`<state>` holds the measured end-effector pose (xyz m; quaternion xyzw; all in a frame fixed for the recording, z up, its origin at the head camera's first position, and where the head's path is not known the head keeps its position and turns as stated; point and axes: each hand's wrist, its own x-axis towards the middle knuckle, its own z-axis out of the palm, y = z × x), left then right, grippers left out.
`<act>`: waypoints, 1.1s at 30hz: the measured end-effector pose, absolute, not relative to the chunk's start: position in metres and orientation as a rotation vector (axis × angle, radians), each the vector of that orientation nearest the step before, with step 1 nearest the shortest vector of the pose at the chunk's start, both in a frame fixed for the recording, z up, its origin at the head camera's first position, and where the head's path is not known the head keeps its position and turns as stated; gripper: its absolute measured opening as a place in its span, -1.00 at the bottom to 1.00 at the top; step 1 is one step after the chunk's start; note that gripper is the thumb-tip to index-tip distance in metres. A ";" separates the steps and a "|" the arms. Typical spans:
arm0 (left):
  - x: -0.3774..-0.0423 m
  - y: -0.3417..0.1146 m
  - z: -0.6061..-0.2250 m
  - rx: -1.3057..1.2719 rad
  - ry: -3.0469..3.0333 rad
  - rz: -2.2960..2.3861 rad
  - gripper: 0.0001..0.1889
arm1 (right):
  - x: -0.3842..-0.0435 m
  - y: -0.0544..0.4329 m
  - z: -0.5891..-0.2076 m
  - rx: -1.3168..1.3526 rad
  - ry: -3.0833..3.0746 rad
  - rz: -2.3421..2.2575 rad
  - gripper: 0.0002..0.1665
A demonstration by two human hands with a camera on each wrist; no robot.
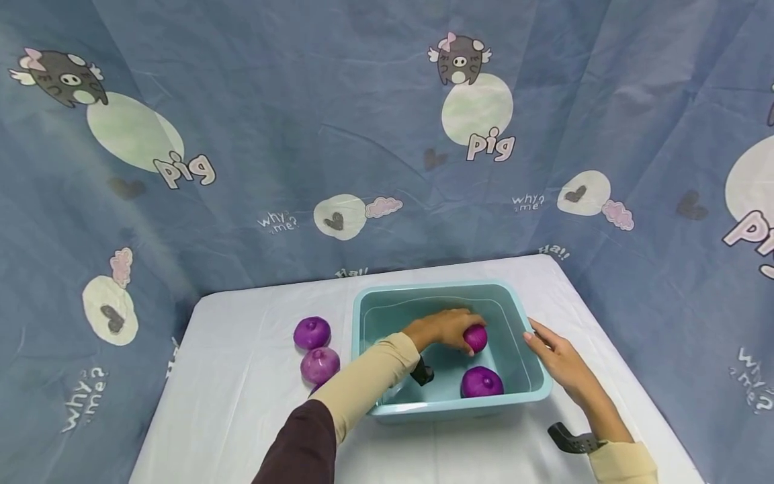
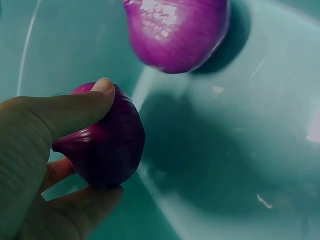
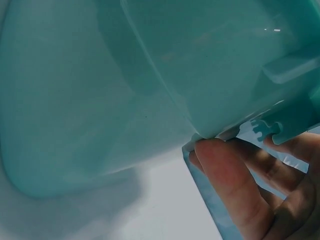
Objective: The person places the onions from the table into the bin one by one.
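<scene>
We grip a glossy, rounded purple onion [image 1: 476, 339] with our left hand [image 1: 446, 328] inside a smooth teal tub [image 1: 444, 407], our right hand [image 1: 564, 364] pinching its rim [image 1: 521, 307], on a white tabletop [image 1: 254, 363] before wrinkled, pig-printed blue fabric [image 1: 260, 81].

I see one pale teal rectangular plastic tub [image 1: 438, 286], two round glossy purple onions [image 1: 476, 339] [image 1: 482, 382] inside, two more onions [image 1: 312, 333] [image 1: 320, 366] left of it, a third there mostly hidden, and two bare hands [image 1: 446, 329] [image 1: 557, 359].
</scene>
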<state>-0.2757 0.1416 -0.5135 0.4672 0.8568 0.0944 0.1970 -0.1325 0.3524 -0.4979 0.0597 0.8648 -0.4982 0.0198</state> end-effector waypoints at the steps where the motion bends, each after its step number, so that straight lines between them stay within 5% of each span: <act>1: -0.275 0.142 -0.514 1.304 2.398 0.260 -0.29 | -0.133 0.352 -0.498 0.186 2.686 -1.546 -0.28; 33: -0.270 0.150 -0.528 1.252 2.374 0.190 -0.29 | -0.132 0.353 -0.500 0.207 2.657 -1.579 -0.29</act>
